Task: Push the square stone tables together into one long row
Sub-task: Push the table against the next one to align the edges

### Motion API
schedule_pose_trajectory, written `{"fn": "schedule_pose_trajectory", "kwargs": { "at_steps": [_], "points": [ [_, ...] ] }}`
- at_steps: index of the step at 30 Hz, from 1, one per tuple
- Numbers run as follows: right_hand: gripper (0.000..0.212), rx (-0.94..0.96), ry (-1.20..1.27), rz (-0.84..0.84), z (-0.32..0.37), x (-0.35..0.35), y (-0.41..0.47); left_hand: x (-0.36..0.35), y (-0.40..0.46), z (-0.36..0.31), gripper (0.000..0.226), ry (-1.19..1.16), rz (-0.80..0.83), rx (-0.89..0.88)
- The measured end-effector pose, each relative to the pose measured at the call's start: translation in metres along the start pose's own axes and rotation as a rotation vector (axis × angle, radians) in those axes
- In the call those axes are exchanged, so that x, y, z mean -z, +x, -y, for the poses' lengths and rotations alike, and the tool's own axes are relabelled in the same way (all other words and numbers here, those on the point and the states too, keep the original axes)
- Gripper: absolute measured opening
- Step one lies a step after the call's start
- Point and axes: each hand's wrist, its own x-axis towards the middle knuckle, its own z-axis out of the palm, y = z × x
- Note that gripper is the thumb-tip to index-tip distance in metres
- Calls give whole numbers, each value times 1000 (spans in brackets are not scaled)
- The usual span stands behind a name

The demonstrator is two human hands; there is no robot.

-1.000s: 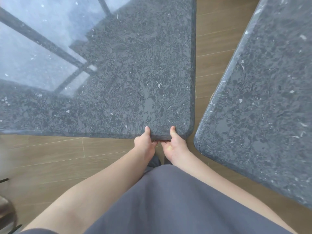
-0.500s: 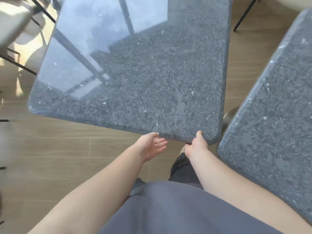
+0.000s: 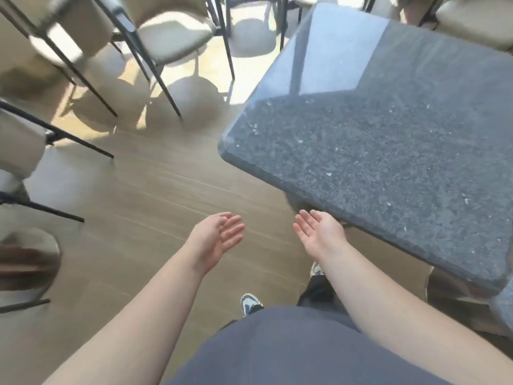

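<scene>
Over a wooden floor (image 3: 144,207) ringed by blurred chairs (image 3: 172,37), left hand (image 3: 213,240) and right hand (image 3: 319,232) hang spread, palms up, empty, beside the stone table (image 3: 374,151), its right corner cut off.

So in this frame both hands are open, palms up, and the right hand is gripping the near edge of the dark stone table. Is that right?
Not quite. The head view shows the right hand open with its palm up, but it grips nothing: it hangs over the wooden floor beside the near edge of the stone table, fingers straight. The left hand is open and palm up too, as you said.
</scene>
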Motion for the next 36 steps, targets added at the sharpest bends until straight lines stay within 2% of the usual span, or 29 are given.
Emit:
{"fn": "schedule_pose_trajectory", "kwargs": {
  "at_steps": [3, 7, 17, 22, 26, 30, 36],
  "points": [
    [29, 50, -39, 147, 1, -66, -23, 44, -8, -58, 24, -51, -42, -139],
    [21, 134, -67, 329, 19, -151, -52, 72, -17, -140, 23, -80, -18, -328],
    [27, 460, -126, 776, 115, -352, -92, 24, -15, -380, 28, 35, 162, -787],
    [33, 653, -188, 866, 166, -447, -100, 7, -2, -472, 34, 21, 252, -919],
    [32, 852, -232, 932, 191, -517, -109, 7, 15, -529, 33, 43, 233, -1092],
    [34, 1019, -256, 993, 202, -588, -118, 13, 32, -592, 30, 166, 196, -1302],
    [35, 1257, -268, 991, 187, -711, -113, 44, 76, -715, 35, 181, 236, -1495]
  ]
}}
